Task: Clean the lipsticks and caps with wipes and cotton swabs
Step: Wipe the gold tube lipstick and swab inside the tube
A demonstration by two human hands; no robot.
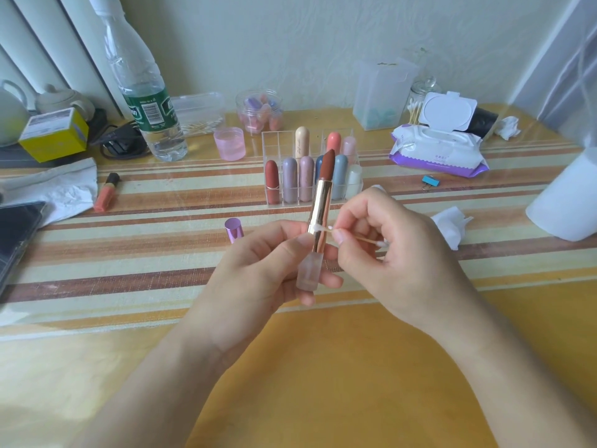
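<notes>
Lipstick [320, 202]: upright at centre, colour stick wound out, clear base gripped by left hand [258, 270]. Cotton swab [324, 228]: pinched by right hand [394, 250], tip on the gold collar. Cap [234, 229]: standing just left. Risk: an upward slip would smear or dent the exposed stick.

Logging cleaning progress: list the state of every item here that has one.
lipstick: uncapped, bullet wound out, gripped near upright by left hand
cotton swab: pinched by right hand, tip against lipstick's gold tube
purple cap: loose, on no lipstick
wipes pack: lid flipped open
organizer lipsticks: capped, standing upright
</notes>
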